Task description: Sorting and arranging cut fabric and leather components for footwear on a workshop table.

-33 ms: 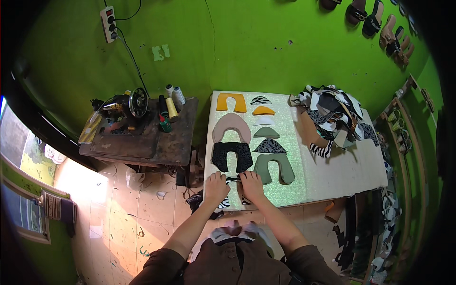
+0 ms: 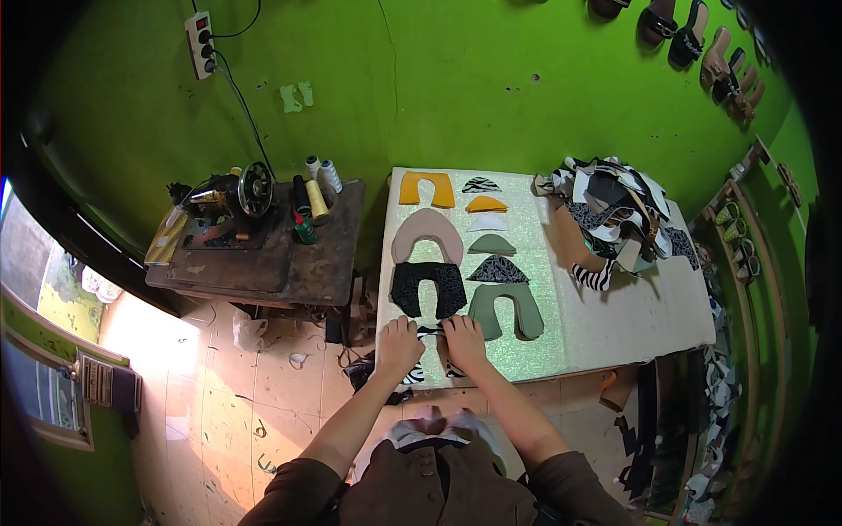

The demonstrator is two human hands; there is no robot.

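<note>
At the front edge of the table, a zebra-print U-shaped cut piece (image 2: 431,331) lies mostly hidden beneath my hands. My left hand (image 2: 401,347) is closed over its left side and my right hand (image 2: 465,344) over its right, fingers curled on the far edge. Just beyond them is a black patterned U-shaped stack (image 2: 408,289). To the right of that sits a green U-shaped stack (image 2: 484,309). Farther back lie pinkish-beige (image 2: 408,235) and orange U-shaped pieces (image 2: 410,188). Small half-moon pieces in green (image 2: 492,245), orange (image 2: 486,205) and prints form a column alongside.
A large heap of mixed scraps (image 2: 614,206) covers the table's back right. On the left, a sewing machine (image 2: 215,197) stands on a worn wooden table (image 2: 307,272) with thread cones (image 2: 317,200). Sandals (image 2: 688,35) hang on the green wall; scraps litter the tiled floor.
</note>
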